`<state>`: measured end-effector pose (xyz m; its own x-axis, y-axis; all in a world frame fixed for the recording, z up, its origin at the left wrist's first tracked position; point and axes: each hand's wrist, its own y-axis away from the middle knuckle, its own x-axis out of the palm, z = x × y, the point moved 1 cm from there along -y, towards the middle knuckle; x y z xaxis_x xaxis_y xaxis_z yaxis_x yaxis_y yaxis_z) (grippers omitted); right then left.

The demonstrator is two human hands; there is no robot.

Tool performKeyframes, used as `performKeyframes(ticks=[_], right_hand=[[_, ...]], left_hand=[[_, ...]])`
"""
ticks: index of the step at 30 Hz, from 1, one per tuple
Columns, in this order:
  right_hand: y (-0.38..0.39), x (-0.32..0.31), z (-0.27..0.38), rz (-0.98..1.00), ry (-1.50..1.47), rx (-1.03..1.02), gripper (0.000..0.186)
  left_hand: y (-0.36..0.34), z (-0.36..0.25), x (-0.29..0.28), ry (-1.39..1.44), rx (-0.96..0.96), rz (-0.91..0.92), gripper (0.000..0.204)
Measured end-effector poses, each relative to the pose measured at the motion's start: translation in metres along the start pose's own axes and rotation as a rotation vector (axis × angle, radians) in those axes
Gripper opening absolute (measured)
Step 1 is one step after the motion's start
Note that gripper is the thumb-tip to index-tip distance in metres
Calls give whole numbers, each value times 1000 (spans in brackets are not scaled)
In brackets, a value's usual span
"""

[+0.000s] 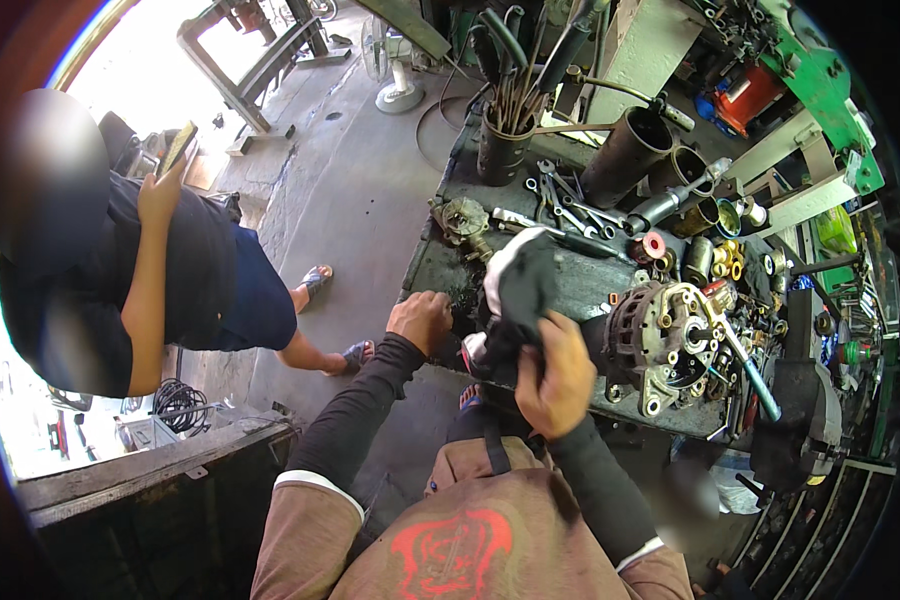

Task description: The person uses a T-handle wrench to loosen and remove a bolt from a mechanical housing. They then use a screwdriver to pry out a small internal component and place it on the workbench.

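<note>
My right hand (558, 375) grips a black-and-white cloth (526, 285), which hangs bunched up over the front edge of the workbench (582, 280). At the bench's left front corner, my left hand (422, 321) is closed, its fingers curled beside a dark, greasy patch; what it holds, if anything, is hidden. Right of the cloth sits an alternator (650, 345) with its housing open at one end. A teal-handled tool (755, 375) leans against it. Beyond my left hand rests a round, dirty metal part (463, 220).
Several wrenches (568, 208) lie at the back of the bench near a can of rods (505, 150) and a dark metal cylinder (628, 155). Loose small parts crowd its right side. To the left, another person (185, 270) holds a phone (178, 147). A fan (398, 90) stands behind.
</note>
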<state>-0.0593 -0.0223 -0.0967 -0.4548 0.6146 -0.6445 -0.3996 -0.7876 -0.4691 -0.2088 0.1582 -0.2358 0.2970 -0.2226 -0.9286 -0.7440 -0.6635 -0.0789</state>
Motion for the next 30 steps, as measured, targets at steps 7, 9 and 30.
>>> performKeyframes(ticks=[7, 9, 30], right_hand=[[10, 62, -47, 429, 251, 119, 57], [8, 77, -54, 415, 312, -19, 59], [29, 129, -85, 475, 395, -109, 51]], left_hand=[[5, 5, -2, 159, -189, -130, 16], [4, 5, 3, 162, -231, -157, 16], [5, 1, 2, 224, -347, -183, 20]])
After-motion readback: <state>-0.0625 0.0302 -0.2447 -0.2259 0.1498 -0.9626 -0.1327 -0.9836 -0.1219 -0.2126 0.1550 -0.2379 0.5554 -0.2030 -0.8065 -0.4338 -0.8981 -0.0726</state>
